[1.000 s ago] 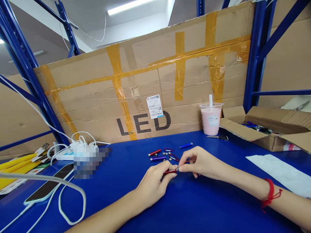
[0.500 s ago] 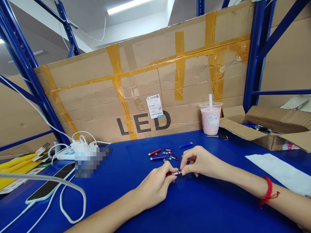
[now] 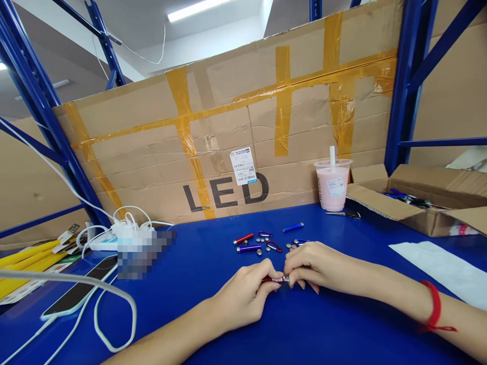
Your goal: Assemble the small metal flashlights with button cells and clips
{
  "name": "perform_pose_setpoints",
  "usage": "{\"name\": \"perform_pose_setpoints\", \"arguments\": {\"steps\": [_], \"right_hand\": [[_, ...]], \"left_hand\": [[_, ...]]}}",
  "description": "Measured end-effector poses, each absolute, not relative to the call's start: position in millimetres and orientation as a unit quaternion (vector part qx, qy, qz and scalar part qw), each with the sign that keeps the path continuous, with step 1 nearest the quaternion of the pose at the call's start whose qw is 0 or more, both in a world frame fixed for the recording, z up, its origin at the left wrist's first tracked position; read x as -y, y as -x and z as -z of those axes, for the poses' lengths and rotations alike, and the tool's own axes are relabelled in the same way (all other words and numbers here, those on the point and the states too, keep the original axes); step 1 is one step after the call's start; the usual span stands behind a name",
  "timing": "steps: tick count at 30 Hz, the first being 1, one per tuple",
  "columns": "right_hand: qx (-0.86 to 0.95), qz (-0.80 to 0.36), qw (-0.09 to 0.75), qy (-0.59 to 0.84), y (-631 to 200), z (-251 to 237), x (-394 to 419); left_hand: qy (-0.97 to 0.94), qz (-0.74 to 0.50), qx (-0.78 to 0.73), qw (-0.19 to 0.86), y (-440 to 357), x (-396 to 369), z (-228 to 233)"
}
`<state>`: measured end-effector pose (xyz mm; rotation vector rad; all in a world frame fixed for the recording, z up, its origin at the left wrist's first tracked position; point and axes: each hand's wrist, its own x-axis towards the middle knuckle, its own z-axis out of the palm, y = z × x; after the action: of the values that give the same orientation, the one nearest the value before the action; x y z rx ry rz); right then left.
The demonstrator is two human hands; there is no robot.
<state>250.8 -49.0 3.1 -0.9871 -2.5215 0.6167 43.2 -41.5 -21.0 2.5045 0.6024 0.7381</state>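
Observation:
My left hand point(image 3: 243, 294) and my right hand point(image 3: 315, 266) meet over the blue table point(image 3: 213, 314), both pinching a small red tube-shaped light point(image 3: 277, 279) from its two ends. Only a short stretch of it shows between the fingertips. Just beyond lie a red tube point(image 3: 243, 238), a purple tube point(image 3: 249, 249), a blue tube point(image 3: 292, 227), two small carabiner clips point(image 3: 273, 246) and several button cells point(image 3: 292, 247). A red string circles my right wrist point(image 3: 433, 306).
A pink drink cup with a straw point(image 3: 333, 185) stands at the back right beside scissors point(image 3: 344, 214) and an open carton point(image 3: 418, 200). A taped LED cardboard sheet point(image 3: 228, 137) walls the back. A power strip with white cables point(image 3: 114, 238) and a phone point(image 3: 76, 294) lie left; white paper point(image 3: 437, 268) lies right.
Both hands have sunk lower toward the table and closed in tighter on the red light. My right fingers now curl over its end.

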Motion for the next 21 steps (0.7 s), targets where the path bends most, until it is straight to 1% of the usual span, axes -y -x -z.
{"name": "perform_pose_setpoints", "arguments": {"steps": [3, 7, 12, 14, 19, 21], "right_hand": [[0.892, -0.218, 0.182, 0.352, -248.8, -3.7, 49.4], [0.881, -0.255, 0.188, 0.352, -247.2, 0.3, 48.5], [0.882, -0.267, 0.184, 0.341, -246.1, 2.1, 49.2], [0.886, -0.259, 0.186, 0.338, -245.1, 0.9, 49.5], [0.895, -0.194, 0.196, 0.351, -241.7, 0.0, 52.5], [0.889, -0.191, 0.199, 0.364, -240.2, 1.0, 54.2]], "left_hand": [[-0.909, -0.289, -0.211, 0.213, -43.0, 40.1, 22.2], [-0.918, -0.309, -0.184, 0.166, -43.3, 39.3, 23.0], [-0.928, -0.310, -0.168, 0.119, -43.4, 37.5, 25.4], [-0.926, -0.316, -0.169, 0.118, -43.1, 36.4, 25.9], [-0.921, -0.327, -0.182, 0.112, -42.4, 35.8, 24.5], [-0.919, -0.323, -0.190, 0.118, -42.8, 36.9, 23.5]]}}
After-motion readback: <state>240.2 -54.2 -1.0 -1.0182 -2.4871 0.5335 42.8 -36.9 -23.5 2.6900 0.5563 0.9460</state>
